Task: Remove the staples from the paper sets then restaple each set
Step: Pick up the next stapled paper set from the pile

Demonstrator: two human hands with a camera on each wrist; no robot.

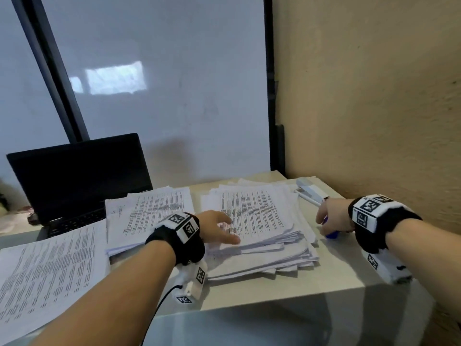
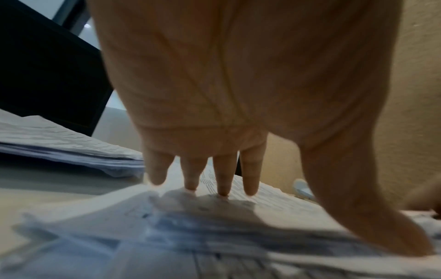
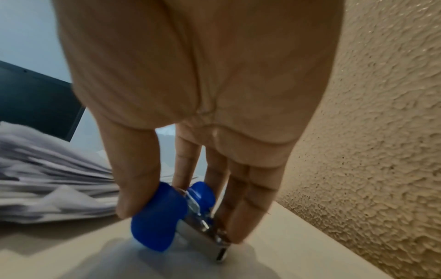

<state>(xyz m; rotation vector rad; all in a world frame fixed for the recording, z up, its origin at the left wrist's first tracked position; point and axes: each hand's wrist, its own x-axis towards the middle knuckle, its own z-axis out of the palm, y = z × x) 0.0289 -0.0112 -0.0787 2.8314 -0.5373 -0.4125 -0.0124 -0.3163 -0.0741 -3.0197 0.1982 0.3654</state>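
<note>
The tall paper stack [image 1: 259,228] lay mid-desk [image 1: 336,278]; the left hand [image 1: 219,227] rested straight fingers on top, likely steadying it. Just right, the right hand [image 1: 333,218] pinched a blue staple remover [image 3: 164,213] (2 handles squeezed), stapler [image 1: 310,192] behind.

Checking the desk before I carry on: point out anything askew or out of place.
The right-hand paper stack is splayed, its sheets fanned with edges jutting unevenly. One paper set overhangs the laptop keyboard. Nothing looks spilled or torn.
</note>
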